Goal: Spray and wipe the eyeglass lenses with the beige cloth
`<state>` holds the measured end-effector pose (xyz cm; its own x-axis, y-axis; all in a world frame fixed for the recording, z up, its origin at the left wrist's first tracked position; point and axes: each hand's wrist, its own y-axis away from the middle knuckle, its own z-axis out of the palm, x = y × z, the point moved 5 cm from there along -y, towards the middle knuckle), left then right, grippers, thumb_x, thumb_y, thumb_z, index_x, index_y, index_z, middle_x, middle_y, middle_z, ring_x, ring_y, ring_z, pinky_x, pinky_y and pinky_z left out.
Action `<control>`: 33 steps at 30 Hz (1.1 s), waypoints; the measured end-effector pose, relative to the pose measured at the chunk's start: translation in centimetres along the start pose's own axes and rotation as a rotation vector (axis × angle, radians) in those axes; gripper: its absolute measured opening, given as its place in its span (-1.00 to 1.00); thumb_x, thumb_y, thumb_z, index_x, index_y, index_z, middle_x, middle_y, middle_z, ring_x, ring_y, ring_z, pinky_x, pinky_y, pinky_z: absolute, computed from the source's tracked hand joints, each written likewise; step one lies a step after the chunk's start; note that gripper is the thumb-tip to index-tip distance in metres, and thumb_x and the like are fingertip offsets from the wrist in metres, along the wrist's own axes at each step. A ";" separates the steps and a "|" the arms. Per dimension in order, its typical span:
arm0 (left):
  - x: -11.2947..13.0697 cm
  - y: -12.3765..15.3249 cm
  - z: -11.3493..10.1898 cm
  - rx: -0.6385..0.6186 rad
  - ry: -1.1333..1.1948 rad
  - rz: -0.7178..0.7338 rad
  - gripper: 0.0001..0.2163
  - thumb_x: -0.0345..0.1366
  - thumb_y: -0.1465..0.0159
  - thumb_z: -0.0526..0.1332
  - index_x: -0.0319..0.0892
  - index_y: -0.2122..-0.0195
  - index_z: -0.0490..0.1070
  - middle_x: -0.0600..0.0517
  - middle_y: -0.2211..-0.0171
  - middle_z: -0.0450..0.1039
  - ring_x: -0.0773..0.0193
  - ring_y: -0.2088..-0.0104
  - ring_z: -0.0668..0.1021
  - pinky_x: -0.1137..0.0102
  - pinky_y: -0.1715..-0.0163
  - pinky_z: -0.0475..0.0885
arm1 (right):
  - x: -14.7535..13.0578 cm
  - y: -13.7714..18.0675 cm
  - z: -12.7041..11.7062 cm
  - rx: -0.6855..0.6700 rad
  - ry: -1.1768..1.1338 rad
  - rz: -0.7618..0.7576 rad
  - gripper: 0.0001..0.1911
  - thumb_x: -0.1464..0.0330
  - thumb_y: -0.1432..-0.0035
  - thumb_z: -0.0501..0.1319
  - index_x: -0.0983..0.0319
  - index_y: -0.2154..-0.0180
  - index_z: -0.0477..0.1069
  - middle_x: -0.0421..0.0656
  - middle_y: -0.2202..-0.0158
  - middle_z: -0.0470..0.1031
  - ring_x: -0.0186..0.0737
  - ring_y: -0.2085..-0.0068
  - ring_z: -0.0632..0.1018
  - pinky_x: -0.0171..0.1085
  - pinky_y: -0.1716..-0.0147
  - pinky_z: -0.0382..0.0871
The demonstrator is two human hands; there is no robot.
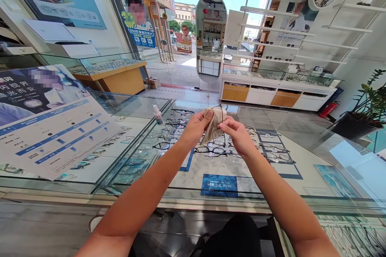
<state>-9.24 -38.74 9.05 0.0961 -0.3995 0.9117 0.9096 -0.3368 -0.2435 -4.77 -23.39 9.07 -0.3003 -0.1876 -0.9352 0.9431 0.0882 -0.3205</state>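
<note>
Above the glass counter, my left hand is closed on a beige cleaning cloth, which is folded over part of a pair of thin-framed eyeglasses. The thumb presses on the cloth. My right hand pinches the eyeglasses' edge at the right side of the cloth. Much of the frame is hidden by cloth and fingers. Below the hands, several dark-rimmed eyeglasses lie in rows in the display case. A small white spray bottle stands on the counter to the left of my left hand.
A large printed board leans over the counter's left part. A blue card lies near the front edge. Beyond the counter stand an oval mirror, a white display cabinet and a potted plant at right.
</note>
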 end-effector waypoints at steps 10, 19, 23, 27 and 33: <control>1.1 0.8 0.5 -0.021 -0.095 0.056 -0.47 -0.01 0.02 0.68 -0.22 0.14 0.63 0.00 0.30 0.65 0.27 0.35 0.60 0.40 0.28 0.52 | -0.1 0.2 0.7 -0.095 -0.073 0.058 -0.57 -0.03 -0.04 0.56 0.15 0.45 0.57 -0.17 0.07 0.49 -0.14 0.04 0.48 -0.18 -0.08 0.35; 1.3 0.7 0.4 0.056 -0.133 0.137 -0.44 0.29 -0.22 0.44 -0.18 0.44 0.49 0.07 0.54 0.46 0.36 0.55 0.41 0.43 0.53 0.33 | -0.3 0.7 1.5 -0.102 -0.013 0.031 -0.58 -0.01 -0.10 0.54 0.14 0.46 0.53 -0.17 0.10 0.44 -0.13 0.04 0.47 -0.16 -0.09 0.35; 1.4 0.2 -0.1 -0.189 -0.073 -0.001 -0.49 0.18 -0.19 0.52 -0.21 0.19 0.60 -0.05 0.33 0.62 0.22 0.36 0.62 0.36 0.29 0.54 | -0.4 0.3 0.7 -0.062 -0.033 0.063 -0.58 -0.05 -0.08 0.52 0.13 0.46 0.57 -0.19 0.26 0.51 -0.15 0.11 0.48 -0.20 -0.05 0.33; 1.3 0.2 -0.4 -0.223 -0.115 -0.044 -0.47 -0.05 -0.08 0.65 -0.20 0.02 0.60 -0.09 0.14 0.67 0.18 0.21 0.67 0.36 0.15 0.56 | 0.4 0.2 0.5 -0.067 -0.077 0.137 -0.56 -0.08 -0.05 0.54 0.13 0.42 0.61 -0.18 0.30 0.58 -0.14 0.13 0.51 -0.22 0.01 0.35; 1.0 0.4 -0.1 0.020 -0.124 0.074 -0.51 0.16 -0.15 0.55 -0.20 0.28 0.57 0.06 0.43 0.57 0.34 0.49 0.51 0.44 0.44 0.43 | 1.6 0.4 1.3 -0.108 -0.068 0.092 -0.57 -0.08 -0.14 0.49 0.14 0.36 0.62 -0.21 0.24 0.58 -0.19 0.15 0.48 -0.24 -0.02 0.33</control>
<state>-8.78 -39.32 9.80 0.2111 -0.3140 0.9256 0.9060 -0.2925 -0.3059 -4.68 -24.92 7.63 -0.1992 -0.2394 -0.9503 0.9442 0.2126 -0.2515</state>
